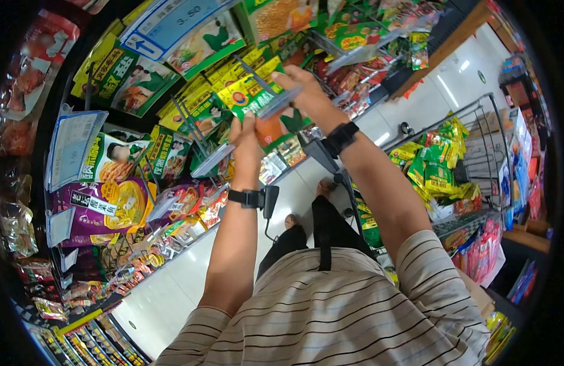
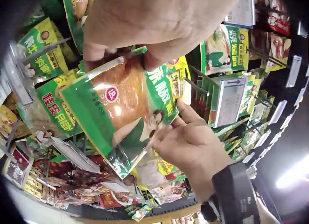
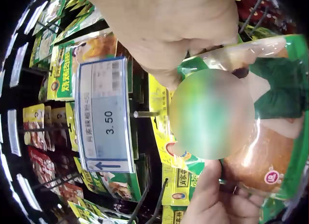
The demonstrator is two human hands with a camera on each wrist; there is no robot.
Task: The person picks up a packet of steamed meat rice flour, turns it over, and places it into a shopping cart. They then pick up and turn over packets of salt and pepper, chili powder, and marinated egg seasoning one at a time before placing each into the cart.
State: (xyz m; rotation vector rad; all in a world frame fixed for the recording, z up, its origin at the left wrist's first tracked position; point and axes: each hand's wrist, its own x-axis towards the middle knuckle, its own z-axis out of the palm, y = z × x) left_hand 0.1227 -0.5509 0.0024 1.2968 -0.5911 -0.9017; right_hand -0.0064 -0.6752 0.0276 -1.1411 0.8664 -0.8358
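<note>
A green and yellow seasoning packet with an orange-brown powder picture point(image 1: 271, 129) point(image 2: 120, 96) point(image 3: 263, 154) is held between both hands in front of the hanging rack. The left hand point(image 1: 247, 143) point(image 2: 157, 18) point(image 3: 219, 202) pinches one edge, its thumb on the packet's face. On the opposite edge, the right hand point(image 1: 309, 97) point(image 2: 193, 144) point(image 3: 166, 28) grips with thumb and fingers. Close by, more yellow-topped packets point(image 3: 176, 187) hang in a row, and a metal hook point(image 3: 146, 114) with a 3.50 price tag point(image 3: 105, 115) points outward. Parts of the fingers are hidden behind the packet.
Rows of hooks with price tags point(image 1: 74, 149) and bagged goods, including a purple bag point(image 1: 105, 204), fill the rack on the left. At the right stands a wire cart point(image 1: 500, 131) holding yellow-green packets point(image 1: 439, 168). Pale tiled floor point(image 1: 178, 265) shows below.
</note>
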